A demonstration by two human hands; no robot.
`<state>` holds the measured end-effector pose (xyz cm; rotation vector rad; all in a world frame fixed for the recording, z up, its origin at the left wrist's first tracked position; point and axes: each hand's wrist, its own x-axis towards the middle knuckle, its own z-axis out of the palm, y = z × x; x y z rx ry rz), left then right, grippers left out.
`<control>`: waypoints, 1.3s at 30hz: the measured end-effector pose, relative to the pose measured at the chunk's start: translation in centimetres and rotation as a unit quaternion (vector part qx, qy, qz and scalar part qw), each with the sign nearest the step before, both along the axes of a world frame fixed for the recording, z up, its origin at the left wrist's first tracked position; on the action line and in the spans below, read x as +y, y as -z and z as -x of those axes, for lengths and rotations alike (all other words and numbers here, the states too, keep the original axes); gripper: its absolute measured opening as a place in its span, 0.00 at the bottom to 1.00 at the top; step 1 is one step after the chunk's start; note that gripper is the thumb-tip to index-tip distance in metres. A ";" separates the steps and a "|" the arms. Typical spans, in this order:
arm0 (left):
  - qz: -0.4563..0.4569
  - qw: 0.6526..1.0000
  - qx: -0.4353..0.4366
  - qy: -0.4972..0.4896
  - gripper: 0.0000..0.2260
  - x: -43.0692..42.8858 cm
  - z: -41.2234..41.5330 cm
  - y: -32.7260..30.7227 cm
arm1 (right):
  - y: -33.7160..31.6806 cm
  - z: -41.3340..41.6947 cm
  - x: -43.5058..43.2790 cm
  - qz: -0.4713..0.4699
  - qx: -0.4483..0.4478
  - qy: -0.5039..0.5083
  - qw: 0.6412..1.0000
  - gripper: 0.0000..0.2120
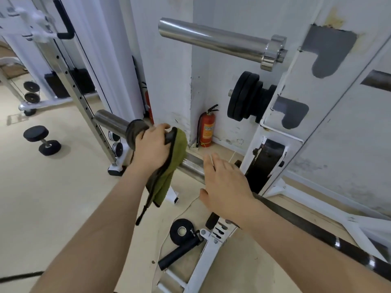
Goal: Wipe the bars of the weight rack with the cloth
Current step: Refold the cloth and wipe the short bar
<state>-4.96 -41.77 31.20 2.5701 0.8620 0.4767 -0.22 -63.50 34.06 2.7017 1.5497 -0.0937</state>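
forearms reach up from the bottom edge toward the lower bar [193,168] of the white rack [317,85]. the left hand [151,148] curls round the green cloth [179,149], clamping it over the bar near its free end with a loose tail hanging below, while the right hand [226,185] lies on bare steel just beside it, fingers loose, gripping nothing. an upper bar [211,40] juts out above, with black plates [245,96] on the rack beneath it.

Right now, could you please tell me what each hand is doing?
Left hand: grips the cloth around the lower bar.
Right hand: open, on that bar.
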 end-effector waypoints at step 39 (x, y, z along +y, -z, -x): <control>0.502 0.633 -0.445 -0.386 0.18 19.1 4.0 1.4 | 1.6 -2.1 10.2 -0.014 0.056 0.045 0.997 0.20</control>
